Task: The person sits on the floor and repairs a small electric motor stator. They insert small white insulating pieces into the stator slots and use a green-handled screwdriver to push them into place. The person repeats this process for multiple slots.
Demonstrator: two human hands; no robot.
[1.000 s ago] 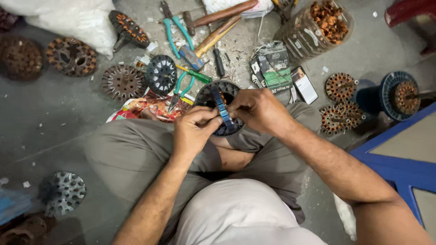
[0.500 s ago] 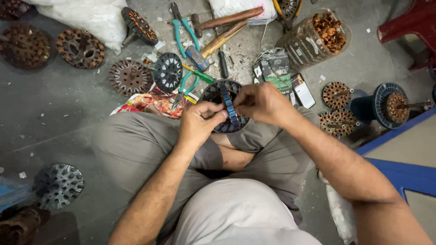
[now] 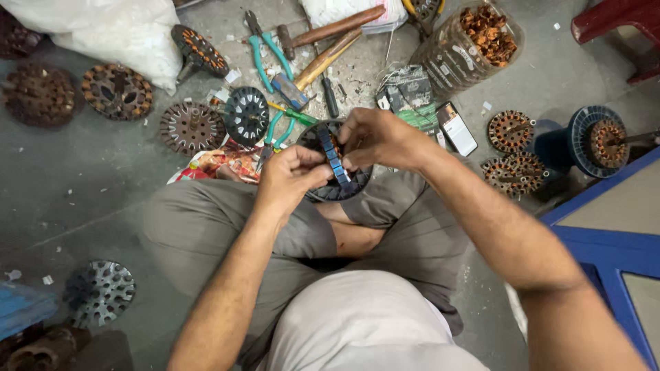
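Observation:
I sit cross-legged on the floor. My left hand (image 3: pixel 289 180) and my right hand (image 3: pixel 375 137) both pinch a blue strip (image 3: pixel 333 155) made of small linked segments. The strip lies across a dark round stator core (image 3: pixel 340 189) that rests on my lap, partly hidden under my fingers. The left hand grips the strip's near part, the right hand its far part.
Several round stator cores (image 3: pixel 192 127) lie on the grey floor. Green-handled pliers (image 3: pixel 265 48), a wooden-handled hammer (image 3: pixel 330 29), a screwdriver (image 3: pixel 331 97), a phone (image 3: pixel 457 128), a clear jar of copper scrap (image 3: pixel 474 42), a white sack (image 3: pixel 103 31) and a blue frame (image 3: pixel 605 240) surround me.
The view has shifted slightly. Both hands stay on the blue strip over the core, with only small finger movement.

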